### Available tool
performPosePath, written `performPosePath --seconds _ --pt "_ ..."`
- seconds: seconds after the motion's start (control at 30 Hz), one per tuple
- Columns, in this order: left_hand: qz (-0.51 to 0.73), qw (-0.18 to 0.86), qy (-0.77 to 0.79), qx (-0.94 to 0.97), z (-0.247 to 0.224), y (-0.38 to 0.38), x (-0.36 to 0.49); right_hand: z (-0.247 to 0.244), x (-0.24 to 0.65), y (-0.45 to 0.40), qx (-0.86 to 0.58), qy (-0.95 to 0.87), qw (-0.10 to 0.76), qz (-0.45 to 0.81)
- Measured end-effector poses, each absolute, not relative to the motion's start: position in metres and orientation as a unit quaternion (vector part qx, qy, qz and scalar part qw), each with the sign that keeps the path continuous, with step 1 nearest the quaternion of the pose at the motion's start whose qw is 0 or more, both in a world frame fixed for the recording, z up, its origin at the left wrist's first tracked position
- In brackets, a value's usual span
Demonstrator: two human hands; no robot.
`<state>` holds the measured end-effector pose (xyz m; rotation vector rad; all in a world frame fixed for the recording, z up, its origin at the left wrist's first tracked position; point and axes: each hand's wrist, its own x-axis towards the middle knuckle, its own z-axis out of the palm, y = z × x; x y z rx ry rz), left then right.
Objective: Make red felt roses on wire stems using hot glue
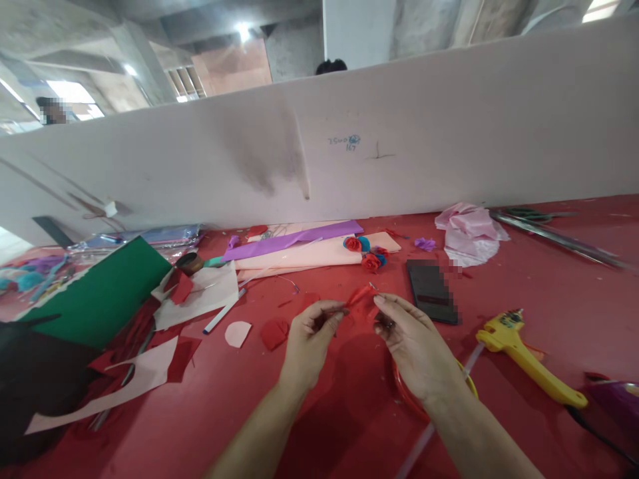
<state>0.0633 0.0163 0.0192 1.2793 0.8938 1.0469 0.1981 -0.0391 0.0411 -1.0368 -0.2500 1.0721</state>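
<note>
Between my hands is a small piece of red crepe paper (360,294), stretched above the red table. My left hand (313,336) pinches its left end between thumb and fingers. At the other end, my right hand (407,332) grips it with thumb and forefinger, the remaining fingers curled. Cut red paper petals (274,334) lie just left of my left hand, beside a pale pink paper piece (237,334). Behind the hands sit small red paper roses (372,261) with blue parts. Under my right forearm, a round yellow-and-red rim (407,392) is partly hidden.
A yellow glue gun (529,359) lies at right, near a dark phone (432,291). Crumpled pink paper (469,233) and scissors (532,214) are farther back. Green card (107,293), paper scraps and a white marker (224,311) occupy the left. A white partition (449,133) stands behind.
</note>
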Motion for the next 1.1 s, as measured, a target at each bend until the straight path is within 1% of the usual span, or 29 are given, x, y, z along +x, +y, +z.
performPosePath --seconds 0.4,0.63,0.77,0.93,1.1 --pt "0.448 0.566 0.374 0.582 0.0195 0.0148 0.0631 0.0428 0.1966 -0.0396 -0.471 -0.090 0.728 0.490" --pt "0.474 0.481 0.365 0.641 0.0215 0.0125 0.0605 0.0380 0.1979 -0.0389 -0.469 -0.105 0.729 0.488" --pt "0.487 0.466 0.357 0.647 0.0218 0.0107 0.0583 0.0359 0.1976 -0.0379 -0.465 -0.121 0.732 0.484" --pt "0.490 0.475 0.373 0.629 0.0212 0.0097 0.0596 0.0364 0.1962 -0.0378 -0.459 -0.104 0.741 0.479" --pt "0.491 0.559 0.374 0.553 0.0207 0.0096 0.0630 0.0382 0.1947 -0.0384 -0.450 -0.093 0.741 0.490"
